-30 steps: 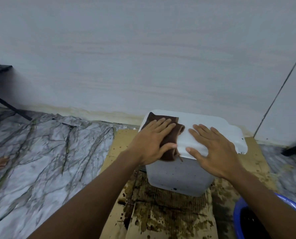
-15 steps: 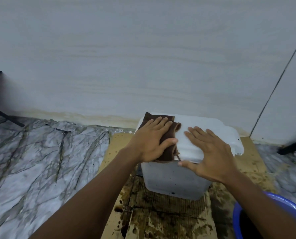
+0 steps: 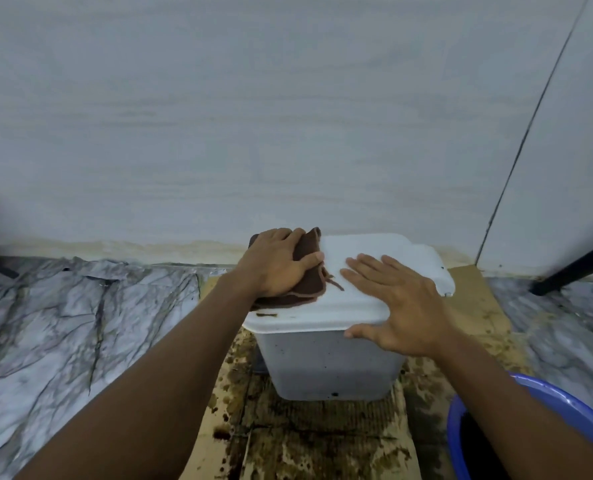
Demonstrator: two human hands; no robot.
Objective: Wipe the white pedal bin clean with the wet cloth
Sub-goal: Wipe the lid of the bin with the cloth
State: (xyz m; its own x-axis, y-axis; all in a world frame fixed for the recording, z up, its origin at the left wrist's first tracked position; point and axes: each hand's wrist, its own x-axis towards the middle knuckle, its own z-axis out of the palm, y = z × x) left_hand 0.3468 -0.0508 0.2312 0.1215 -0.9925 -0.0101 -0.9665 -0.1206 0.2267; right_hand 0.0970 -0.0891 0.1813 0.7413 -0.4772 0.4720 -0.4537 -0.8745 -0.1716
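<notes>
Your left hand (image 3: 277,263) is gripping the wet cloth (image 3: 309,280) on the white pedal bin (image 3: 329,365), far-left corner. Your right hand (image 3: 397,306) is pressing flat, fingers spread — bare top is lying rightward.

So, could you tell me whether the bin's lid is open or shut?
Shut: the lid lies flat on the white pedal bin, the right hand resting flat on it.

Pedal bin (image 3: 329,362): white plastic, matt, speckled.
Cloth (image 3: 308,275): brown fabric, soft.
Cardboard (image 3: 322,441): ribbed, stained.
Basin (image 3: 455,445): blue plastic, glossy.
Floor sheet (image 3: 63,323): marble-printed, creased.
</notes>
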